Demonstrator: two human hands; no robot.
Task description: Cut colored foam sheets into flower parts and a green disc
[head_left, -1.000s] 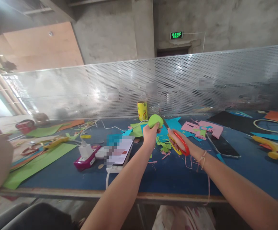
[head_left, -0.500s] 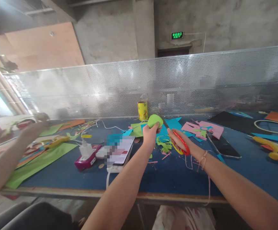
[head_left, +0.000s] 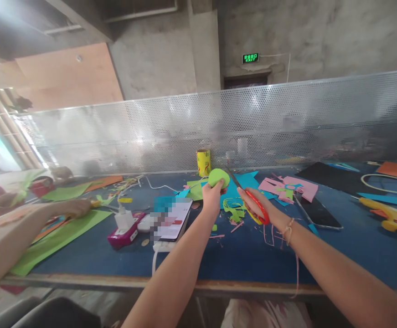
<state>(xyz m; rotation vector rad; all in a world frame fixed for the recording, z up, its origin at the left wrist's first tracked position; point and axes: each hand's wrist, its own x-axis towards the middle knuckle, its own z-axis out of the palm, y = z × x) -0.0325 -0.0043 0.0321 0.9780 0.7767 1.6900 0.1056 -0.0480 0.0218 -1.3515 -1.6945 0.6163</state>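
A round light-green piece (head_left: 218, 176) is pinched in my left hand (head_left: 213, 195), above the middle of the table. My right hand (head_left: 252, 203) grips scissors with red and yellow handles (head_left: 261, 210); their dark blades point up and left, toward the green piece but apart from it. Blue sheet material (head_left: 239, 186) lies behind and below my hands. Curled green scraps (head_left: 234, 210) and thin pink strips (head_left: 238, 227) are scattered under them.
A phone (head_left: 177, 221) leans left of my left arm, near a magenta power strip (head_left: 125, 234). Behind stands a yellow roll (head_left: 203, 162). Rightward lie pink pieces (head_left: 307, 188), a dark phone (head_left: 321, 213) and a yellow glue gun (head_left: 391, 212). A co-worker's hand (head_left: 77, 207) is at left.
The green piece has turned and shifted slightly left in my left hand. The scissor blades show more clearly. The co-worker's hand at left has come down onto a yellow tool.
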